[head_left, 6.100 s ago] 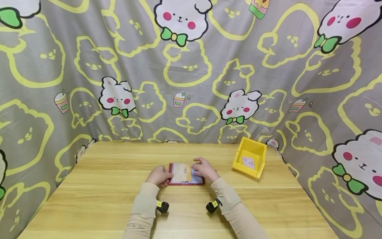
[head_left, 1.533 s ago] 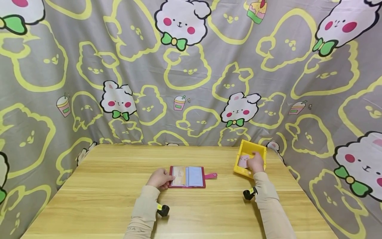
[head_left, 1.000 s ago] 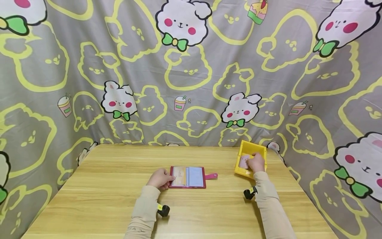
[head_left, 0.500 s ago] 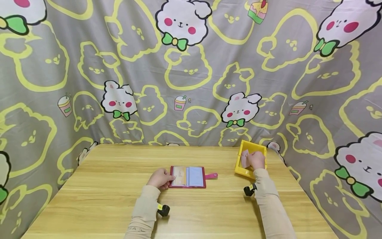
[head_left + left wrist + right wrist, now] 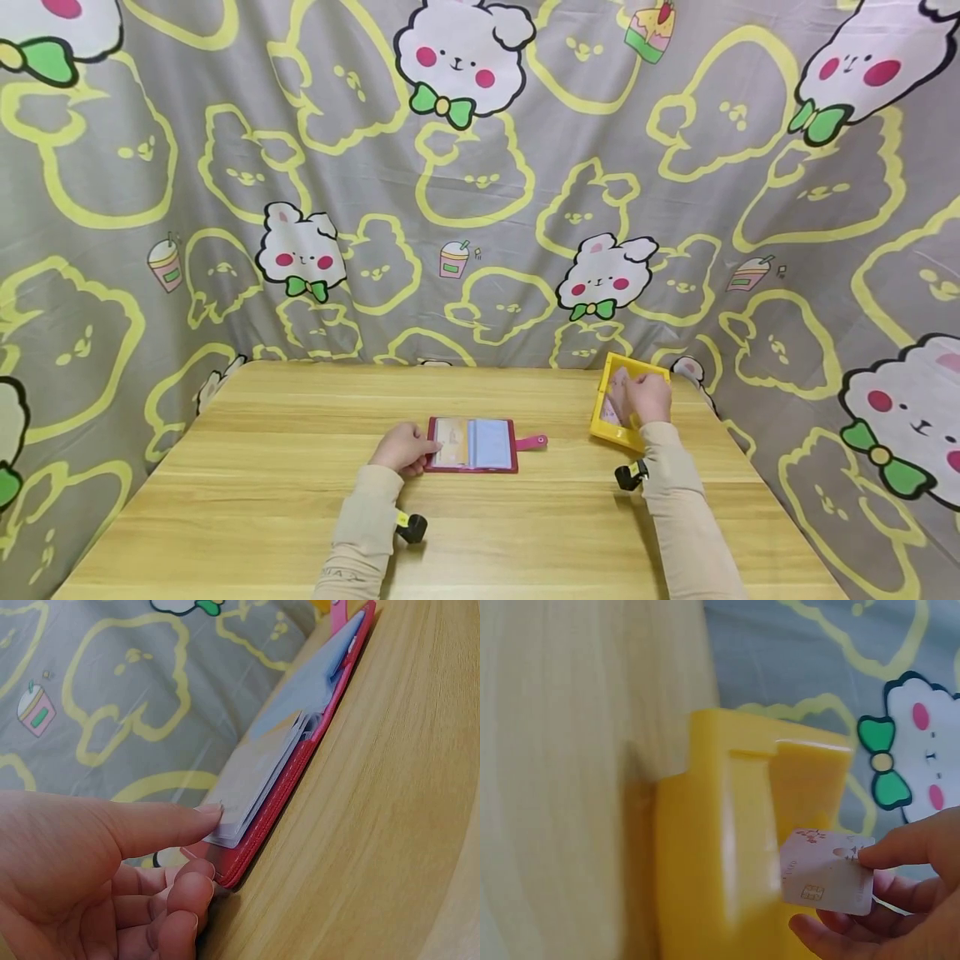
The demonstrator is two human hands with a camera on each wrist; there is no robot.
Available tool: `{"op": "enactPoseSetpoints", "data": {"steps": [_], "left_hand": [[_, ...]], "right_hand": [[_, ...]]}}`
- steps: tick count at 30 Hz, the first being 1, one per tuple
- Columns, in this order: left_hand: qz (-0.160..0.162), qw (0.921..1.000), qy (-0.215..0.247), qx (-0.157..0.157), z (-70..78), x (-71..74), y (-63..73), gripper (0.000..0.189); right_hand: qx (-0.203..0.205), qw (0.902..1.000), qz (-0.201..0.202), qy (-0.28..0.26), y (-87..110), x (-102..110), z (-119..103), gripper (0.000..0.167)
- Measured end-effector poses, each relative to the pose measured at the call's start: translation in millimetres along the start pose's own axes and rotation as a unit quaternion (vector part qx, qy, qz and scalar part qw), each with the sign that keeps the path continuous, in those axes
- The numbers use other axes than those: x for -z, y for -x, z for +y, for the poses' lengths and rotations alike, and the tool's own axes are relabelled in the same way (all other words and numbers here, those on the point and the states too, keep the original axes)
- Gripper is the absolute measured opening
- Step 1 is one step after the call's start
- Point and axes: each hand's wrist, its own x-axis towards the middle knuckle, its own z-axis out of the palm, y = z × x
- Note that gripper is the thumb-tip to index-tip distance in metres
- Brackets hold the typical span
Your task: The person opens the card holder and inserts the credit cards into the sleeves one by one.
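A red card holder [image 5: 491, 443] lies spread open on the table, with clear sleeves and an orange-and-white card [image 5: 452, 442] in its left side. My left hand [image 5: 401, 448] pinches the holder's left edge; in the left wrist view the thumb [image 5: 169, 827] presses on the sleeves while the fingertips sit at the red cover. Over at the right, my right hand [image 5: 649, 398] is at the yellow bin [image 5: 617, 435]. Between thumb and fingers it holds a pale pink bank card [image 5: 829, 871], whose chip shows in the right wrist view. The card is tilted up inside the bin's opening.
A pink snap strap [image 5: 532, 442] sticks out from the holder's right side toward the bin. The wooden table [image 5: 480, 533] runs back to a grey curtain [image 5: 480, 333] with cartoon prints. Each wrist wears a small black camera [image 5: 411, 527].
Earlier both hands were at the holder, over the orange-and-white card. Since then the right hand has gone to the bin and raised the pink card off its floor. The left hand stayed put.
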Motion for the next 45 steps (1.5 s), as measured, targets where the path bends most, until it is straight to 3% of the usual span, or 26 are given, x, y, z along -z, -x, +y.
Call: {"op": "enactPoseSetpoints", "data": {"steps": [8, 12, 17, 23, 31, 35, 41, 45], "left_hand": [[-0.004, 0.9999, 0.014, 0.001, -1.2, -0.3, -5.3, 0.024], [0.008, 1.0, 0.002, 0.004, -0.3, 2.3, -6.1, 0.022], [0.051, 0.9986, -0.005, -0.011, 6.4, 5.4, -7.2, 0.02], [0.078, 0.9937, 0.059, -0.055, 19.6, -3.3, -7.8, 0.018], [0.046, 0.9845, 0.145, -0.086, 33.9, -18.4, -4.2, 0.02], [0.012, 0.9768, 0.194, -0.09, 37.7, -26.1, -4.5, 0.028], [-0.039, 0.9712, 0.224, -0.071, 41.6, -34.8, -2.7, 0.038], [-0.054, 0.9676, 0.24, -0.059, 44.6, -37.5, -1.4, 0.042]], "right_hand": [[0.023, 0.9969, 0.057, -0.05, 5.3, 21.9, -15.9, 0.019], [0.015, 0.9936, 0.057, -0.096, 9.4, 24.4, -23.1, 0.018], [-0.019, 0.9806, 0.007, -0.195, 18.1, 19.1, -32.8, 0.022], [-0.045, 0.9571, -0.071, -0.277, 30.5, -2.4, -44.4, 0.024], [-0.039, 0.9303, -0.139, -0.337, 52.8, -45.5, -65.7, 0.023], [-0.051, 0.9092, -0.18, -0.372, 67.7, -65.8, -77.8, 0.021], [-0.068, 0.8847, -0.224, -0.403, 88.3, -86.1, -91.7, 0.011], [-0.072, 0.8715, -0.262, -0.408, 97.8, -95.5, -97.1, 0.007]]}}
